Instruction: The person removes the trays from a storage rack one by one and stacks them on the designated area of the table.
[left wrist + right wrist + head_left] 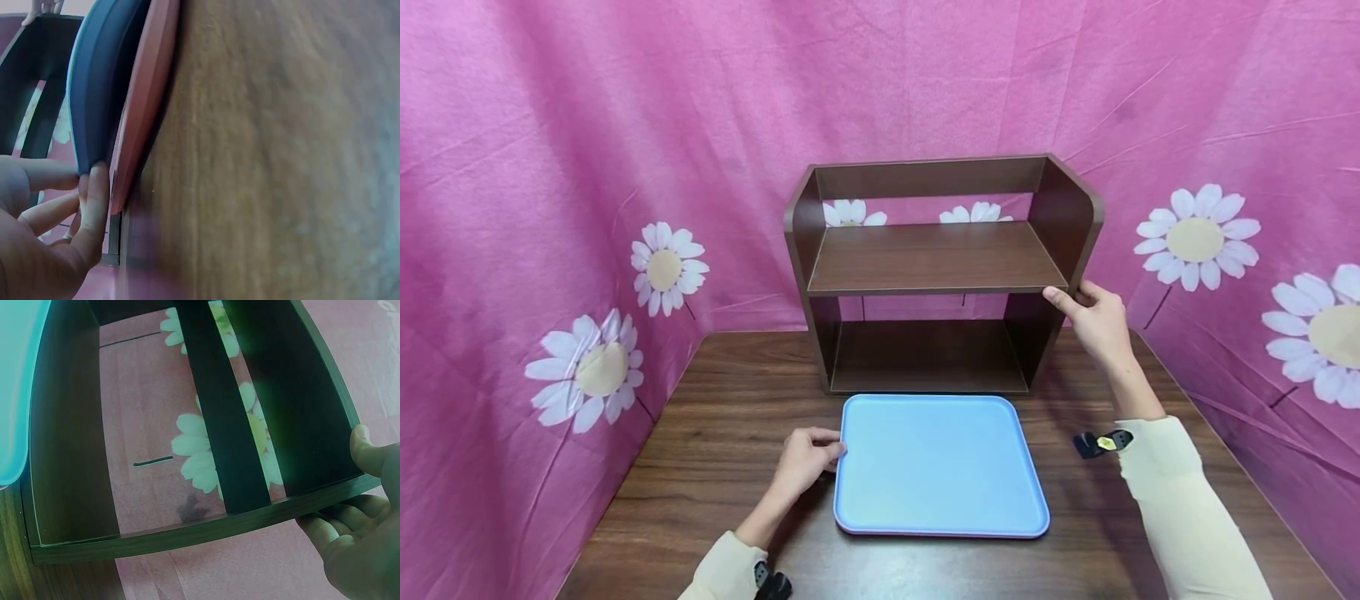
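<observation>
A light blue tray (936, 462) lies in front of the shelf, overlapping a pink tray (147, 81) below it, with a narrow dark gap between the two in the left wrist view. My left hand (803, 460) pinches the blue tray's left rim between thumb and fingers. At the back stands a dark brown two-tier shelf (940, 258) with an open back. My right hand (1099, 321) grips its right side panel at the height of the middle board, thumb on the front edge and fingers round the outside.
Both tiers of the shelf show bare boards. A wood-grain table (722, 417) carries everything. Behind and on both sides hangs a pink cloth (737, 108) printed with white daisies. Each wrist wears a small black camera.
</observation>
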`<state>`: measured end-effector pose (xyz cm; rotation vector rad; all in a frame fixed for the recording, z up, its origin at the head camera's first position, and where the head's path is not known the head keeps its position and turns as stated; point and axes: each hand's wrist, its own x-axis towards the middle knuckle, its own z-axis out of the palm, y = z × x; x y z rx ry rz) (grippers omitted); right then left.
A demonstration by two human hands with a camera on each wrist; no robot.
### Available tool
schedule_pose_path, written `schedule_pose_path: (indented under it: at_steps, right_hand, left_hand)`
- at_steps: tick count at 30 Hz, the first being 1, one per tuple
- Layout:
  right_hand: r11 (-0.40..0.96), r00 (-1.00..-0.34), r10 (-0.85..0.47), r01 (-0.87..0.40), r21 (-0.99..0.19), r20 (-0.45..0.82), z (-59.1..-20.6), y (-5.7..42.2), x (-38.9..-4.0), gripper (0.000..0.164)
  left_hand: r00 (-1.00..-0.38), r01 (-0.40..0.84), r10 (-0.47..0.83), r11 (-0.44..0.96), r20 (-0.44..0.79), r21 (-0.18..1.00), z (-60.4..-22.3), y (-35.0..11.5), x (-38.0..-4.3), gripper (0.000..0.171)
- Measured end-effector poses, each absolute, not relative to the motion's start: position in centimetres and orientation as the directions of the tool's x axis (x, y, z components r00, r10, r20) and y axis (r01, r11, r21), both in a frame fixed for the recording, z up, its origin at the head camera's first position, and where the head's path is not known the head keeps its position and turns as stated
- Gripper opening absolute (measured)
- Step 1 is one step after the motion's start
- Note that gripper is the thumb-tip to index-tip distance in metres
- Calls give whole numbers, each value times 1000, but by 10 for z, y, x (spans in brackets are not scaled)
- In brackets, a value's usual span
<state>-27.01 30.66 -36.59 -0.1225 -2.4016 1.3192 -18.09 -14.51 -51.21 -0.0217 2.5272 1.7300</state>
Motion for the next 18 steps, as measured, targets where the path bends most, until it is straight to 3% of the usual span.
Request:
schedule_pose_path:
  at_steps: [9,18]
  right_hand:
    - [553,-916,265,-112,-825,302,-368,308,-271,57]
    - [547,-918,263,-112,-830,297,-369,308,-272,58]
  left_hand:
    - [-999,21,35,506,4,862,-512,-145,-181,15]
    - [-991,-39,100,400,-86,916,-511,-146,-185,22]
